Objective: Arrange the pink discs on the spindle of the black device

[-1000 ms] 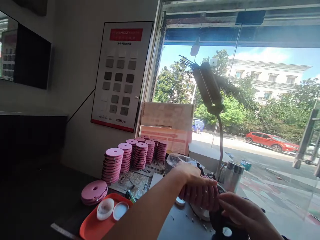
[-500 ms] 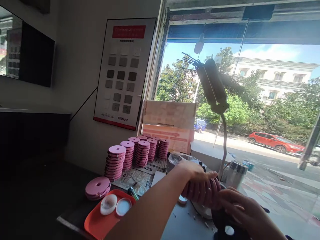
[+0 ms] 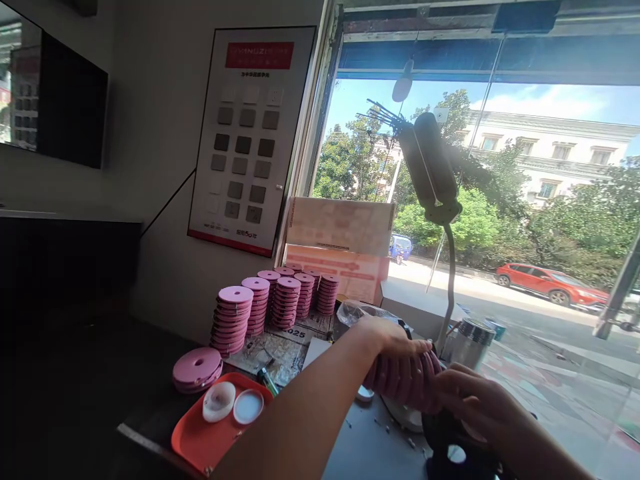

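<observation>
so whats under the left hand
Below the left hand, a row of pink discs shows, lined up side by side. The hand hides part of their upper edges, so contact there cannot be seen.

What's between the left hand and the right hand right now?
A row of pink discs. The head view shows the left hand over its top and the right hand at its right end.
</observation>
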